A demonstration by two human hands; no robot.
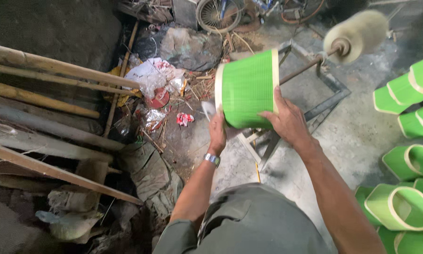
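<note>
The concrete floor [362, 136] carries everything in view. Along its left edge lie long bamboo poles [42, 66] and wooden planks [56, 171], stacked roughly parallel. Beside them, toward the far edge, sits a heap of litter [157, 82] made up of plastic wrappings and scraps, with a bicycle wheel [217, 14] just beyond it. At the right edge of the floor lies a pile of green tubes [404, 202] with pale rims, several showing open ends. Near the middle stands a grey metal frame [326, 94]; its shaft carries a pale, fuzzy buffing roller [357, 33] at the far right end. The green cylinder [246, 89], ribbed and with pale rims at both ends, is held in the air above the frame, clear of the roller. The right hand [286, 122] grips the cylinder's near right side, fingers spread and pressed against its wall. The left hand [217, 131], with a metal wristwatch [212, 159] at the wrist, touches the cylinder's lower left rim; the finger position there cannot be told, as the fingers are hidden behind the hand.
</note>
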